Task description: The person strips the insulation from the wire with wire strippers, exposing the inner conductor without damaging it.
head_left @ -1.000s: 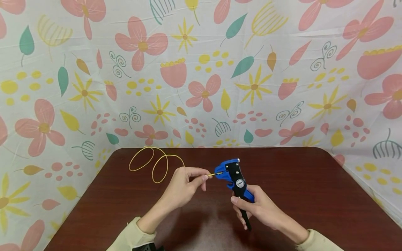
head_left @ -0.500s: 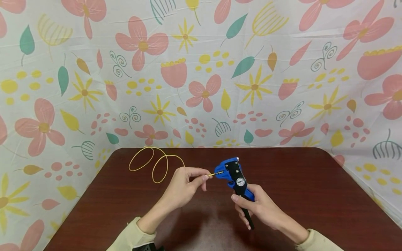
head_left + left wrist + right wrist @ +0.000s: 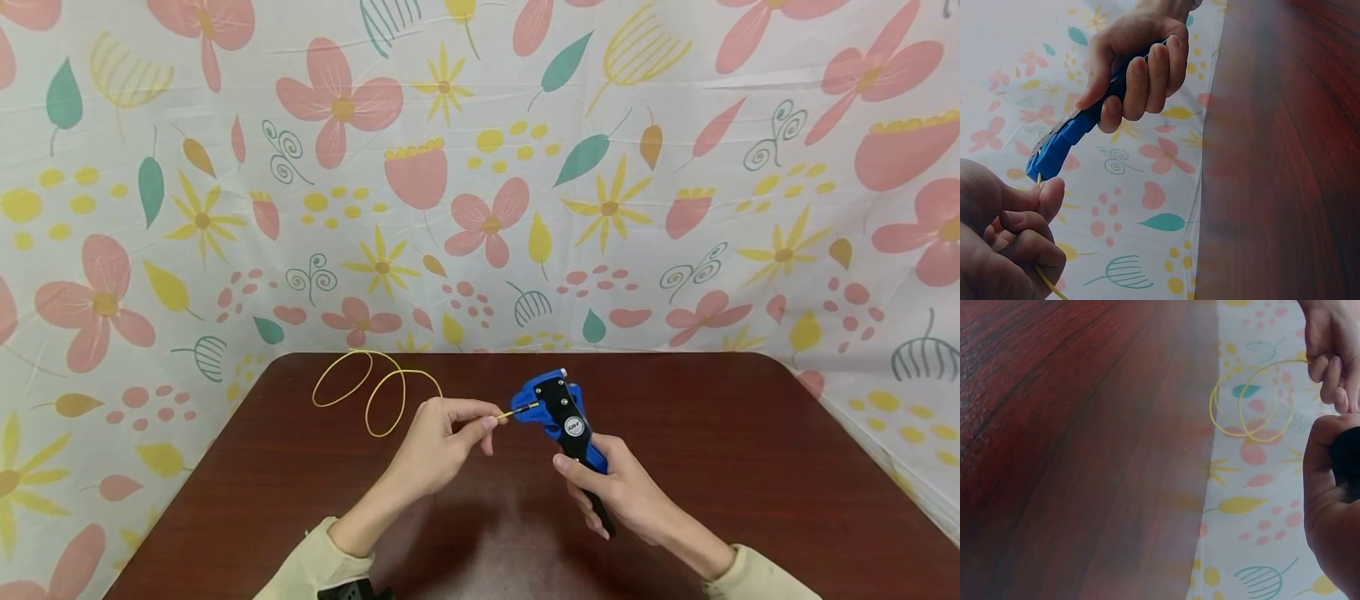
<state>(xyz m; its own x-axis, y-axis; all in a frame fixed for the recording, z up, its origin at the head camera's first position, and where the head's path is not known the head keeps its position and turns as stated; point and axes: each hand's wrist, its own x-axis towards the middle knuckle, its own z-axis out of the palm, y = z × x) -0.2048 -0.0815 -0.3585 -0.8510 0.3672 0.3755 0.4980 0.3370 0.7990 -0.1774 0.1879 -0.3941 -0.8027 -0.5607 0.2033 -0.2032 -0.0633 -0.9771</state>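
My left hand (image 3: pixel 438 446) pinches a thin yellow wire (image 3: pixel 505 416) between thumb and index finger, close to its end. That end lies in the jaws of a blue and black wire stripper (image 3: pixel 573 427); a dark stretch shows between yellow parts there. My right hand (image 3: pixel 626 492) grips the stripper's handles, with the tool head tipped up and to the left. In the left wrist view the wire (image 3: pixel 1050 284) also trails out below the curled fingers. The right wrist view shows the tool's dark handle (image 3: pixel 1347 462) inside my hand, its head hidden.
The wire's free length curves in loose loops (image 3: pixel 381 436) at the left, over the far part of the dark reddish-brown table (image 3: pixel 712 433). Behind the table's far edge hangs a white cloth (image 3: pixel 480 308) printed with flowers and leaves.
The wire stripper has risen and tilted slightly, its handle end swinging right, and a blue part now shows at the head's right side. My left hand stays almost still with the wire.
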